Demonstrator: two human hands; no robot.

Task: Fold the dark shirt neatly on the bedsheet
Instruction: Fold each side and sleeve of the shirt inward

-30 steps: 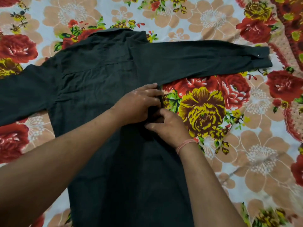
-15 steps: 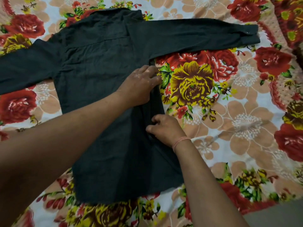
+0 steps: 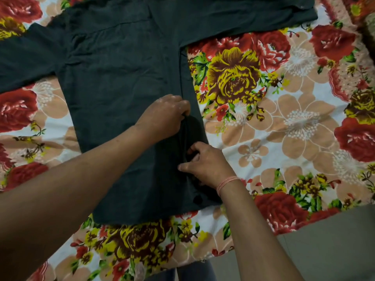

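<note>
Lower now, left hand (image 3: 164, 116) and right hand (image 3: 206, 166) pinch the front edge of the dark shirt (image 3: 121, 78), spread flat, nothing folded yet.

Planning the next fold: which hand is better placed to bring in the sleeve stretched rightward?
Probably the right hand: it grips the dark shirt on the sleeve side; the left hand reaches across the shirt.

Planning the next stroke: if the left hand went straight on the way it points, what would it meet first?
The left hand points right, gripping the dark long-sleeved shirt near its edge. It would likely cross a narrow strip of shirt, then reach the floral bedsheet; nothing else shows there.
</note>
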